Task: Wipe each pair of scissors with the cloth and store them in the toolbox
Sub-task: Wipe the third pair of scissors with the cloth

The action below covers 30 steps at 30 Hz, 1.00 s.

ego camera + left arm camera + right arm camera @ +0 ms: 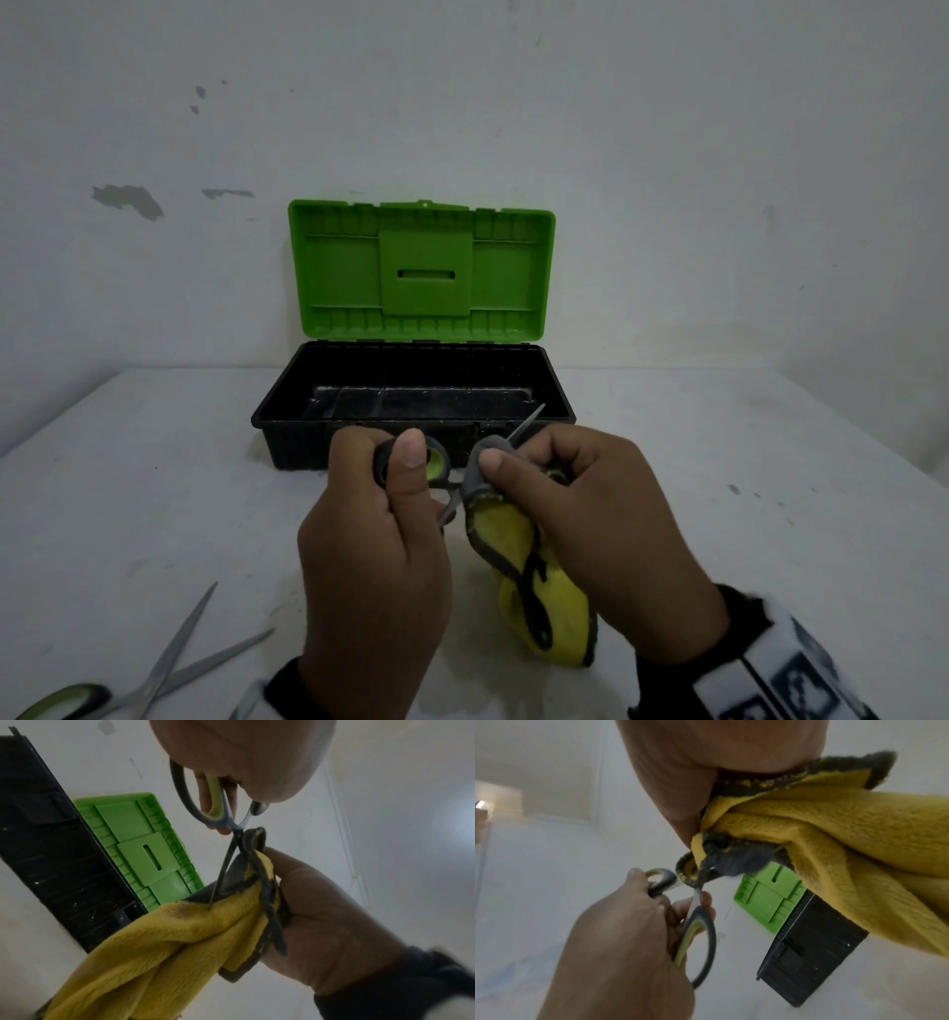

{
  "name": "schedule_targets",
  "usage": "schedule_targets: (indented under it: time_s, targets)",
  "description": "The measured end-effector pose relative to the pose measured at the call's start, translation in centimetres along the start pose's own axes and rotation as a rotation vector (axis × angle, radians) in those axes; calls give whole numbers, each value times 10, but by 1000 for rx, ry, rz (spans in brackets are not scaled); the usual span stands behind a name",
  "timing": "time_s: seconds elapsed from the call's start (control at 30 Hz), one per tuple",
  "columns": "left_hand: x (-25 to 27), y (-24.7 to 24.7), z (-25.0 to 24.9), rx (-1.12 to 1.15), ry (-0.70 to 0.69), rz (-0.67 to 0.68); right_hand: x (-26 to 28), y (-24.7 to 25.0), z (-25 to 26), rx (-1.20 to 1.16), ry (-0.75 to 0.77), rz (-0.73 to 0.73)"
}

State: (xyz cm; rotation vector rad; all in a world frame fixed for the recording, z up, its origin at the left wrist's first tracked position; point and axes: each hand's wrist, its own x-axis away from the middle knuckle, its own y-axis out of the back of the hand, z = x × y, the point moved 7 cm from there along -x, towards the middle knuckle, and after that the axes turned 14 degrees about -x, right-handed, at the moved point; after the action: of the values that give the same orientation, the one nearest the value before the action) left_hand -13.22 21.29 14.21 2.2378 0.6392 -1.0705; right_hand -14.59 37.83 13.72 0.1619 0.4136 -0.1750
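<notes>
Wiping is in progress on one pair of scissors, held above the bench just in front of the open toolbox. The left hand grasps the black-and-green handles, fingers curled through and around the loops. The right hand pinches the yellow, grey-edged cloth around one blade; that blade's tip shows just beyond the right hand, toward the toolbox. The blades stand apart, and the other one runs down between the two hands. The left wrist view confirms cloth folded against the metal near the pivot.

Judgement on progress: this pair is not yet finished, since one blade lies outside the cloth.

A second pair of scissors lies open on the bench, well to the left of the left hand and nearer the person; whether it has been wiped cannot be told. The visible part of the toolbox interior shows no scissors, so storing appears wholly outstanding. The green lid stands raised, ready to receive them.
</notes>
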Motion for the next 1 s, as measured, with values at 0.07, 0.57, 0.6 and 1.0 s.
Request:
schedule_targets:
  time_s: [0.07, 0.57, 0.6, 1.0]
  targets:
    - [2, -1, -1, 0, -23, 11, -5, 7, -6, -91, -65, -29]
    - [-5, -19, 48, 148, 380, 138, -22, 97, -23, 6, -129, -332]
    - [-6, -24, 53, 202, 463, 177, -18, 97, -18, 29, -103, -308]
    - [4, -51, 37, 83, 108, 395, 8, -4, -48, -19, -450, 50]
